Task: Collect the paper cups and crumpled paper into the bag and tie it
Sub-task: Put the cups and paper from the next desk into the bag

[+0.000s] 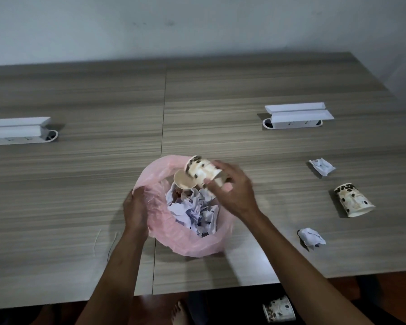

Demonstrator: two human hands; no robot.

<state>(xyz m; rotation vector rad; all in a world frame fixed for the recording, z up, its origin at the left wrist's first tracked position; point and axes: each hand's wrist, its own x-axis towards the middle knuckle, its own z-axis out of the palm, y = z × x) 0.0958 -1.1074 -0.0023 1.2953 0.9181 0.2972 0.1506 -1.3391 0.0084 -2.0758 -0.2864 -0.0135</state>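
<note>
From the head view, a pink, thin plastic bag [185, 240] stands open near the front edge of the table [80, 184], at the seam between its two tops. Inside lies a heap of crumpled paper [195, 212], white with dark print, and one pale cup mouth [184, 180] shows beside it. The left hand [136, 207] grips the bag's left rim, fingers curled over the plastic. The right hand [230, 191] holds a paper cup [202, 171] over the bag's opening, tilted on its side; the cup is cream with brown bean shapes.

Counted: two cups at the bag, a third cup [353, 202] lying on its side towards the right edge of the table, and a fourth cup [279, 311] on the floor [342, 287] below the front edge. Two loose paper balls sit on the right side of the table, one [322, 166] farther back, one [311, 237] nearer the front.

The table is grey wood-grain. Two white socket boxes with raised lids are set into it, one [19, 132] at the left edge, one [298, 117] at back right. A pale wall [197, 24] stands behind. A bare foot [179, 313] shows on the dark floor.
</note>
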